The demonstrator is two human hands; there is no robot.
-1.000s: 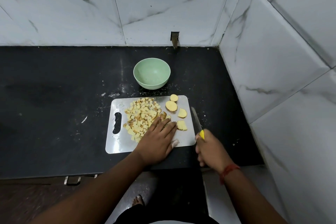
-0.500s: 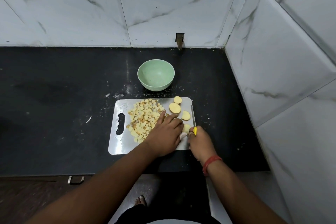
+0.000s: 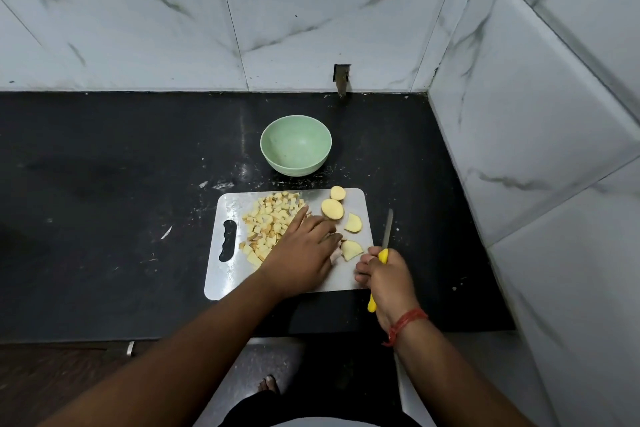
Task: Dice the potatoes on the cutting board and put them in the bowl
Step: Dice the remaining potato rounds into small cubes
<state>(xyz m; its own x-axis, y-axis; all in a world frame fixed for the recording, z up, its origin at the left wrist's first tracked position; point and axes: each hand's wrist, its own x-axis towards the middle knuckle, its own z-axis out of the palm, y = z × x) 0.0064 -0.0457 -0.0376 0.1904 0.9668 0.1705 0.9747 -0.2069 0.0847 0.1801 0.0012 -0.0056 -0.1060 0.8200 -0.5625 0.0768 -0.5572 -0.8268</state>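
Note:
A grey cutting board (image 3: 225,274) lies on the black counter. A pile of diced potato (image 3: 268,224) covers its left half. Several larger potato pieces (image 3: 332,209) lie on its right half. My left hand (image 3: 304,251) rests flat on the board with straight fingers, against the right side of the pile; its thumb touches a potato piece (image 3: 351,249). My right hand (image 3: 386,274) grips the yellow handle of a knife (image 3: 387,230), whose blade points away just off the board's right edge. An empty green bowl (image 3: 296,146) stands behind the board.
White tiled walls close the counter at the back and right (image 3: 536,135). The black counter (image 3: 104,201) stretches bare to the left, with a few scraps on it. Its front edge runs just under the board, with floor and a foot (image 3: 268,385) below.
The knife moved in over the board's right edge, then back out to the right of it. My left hand stayed on the diced pile, shifting slightly toward the nearest potato piece.

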